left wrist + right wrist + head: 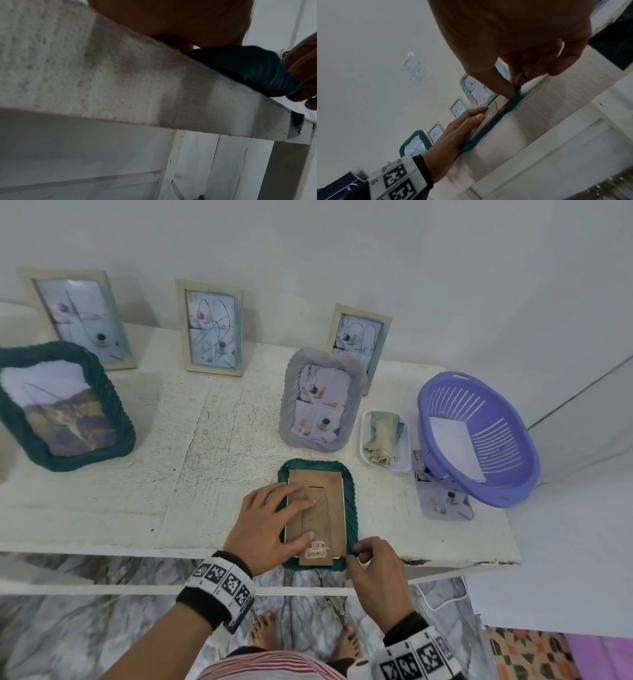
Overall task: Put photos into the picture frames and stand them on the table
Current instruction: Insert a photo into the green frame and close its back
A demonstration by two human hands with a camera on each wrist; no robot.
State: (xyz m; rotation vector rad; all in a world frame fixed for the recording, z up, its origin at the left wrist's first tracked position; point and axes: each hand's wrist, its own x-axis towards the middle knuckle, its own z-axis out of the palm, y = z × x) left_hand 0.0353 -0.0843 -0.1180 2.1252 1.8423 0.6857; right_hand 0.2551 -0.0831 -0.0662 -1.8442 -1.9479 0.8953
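Observation:
A dark green woven picture frame [352,501] lies face down at the table's front edge, its brown cardboard backing [329,508] facing up. My left hand [274,522] lies flat on the backing with straight fingers pressing it down. My right hand [356,554] pinches the frame's near right corner between thumb and curled fingers. The right wrist view shows this pinch on the green rim [513,102] and my left hand [453,132] on the backing [494,109]. In the left wrist view the green frame [248,70] overhangs the table edge [120,81].
Three wooden frames [212,328] with photos stand along the wall. A green frame [65,405] stands at the left, a grey woven one [322,402] behind my hands. To the right are a small tray [364,446] holding a cloth, a purple basket [479,436] and a loose photo [443,498].

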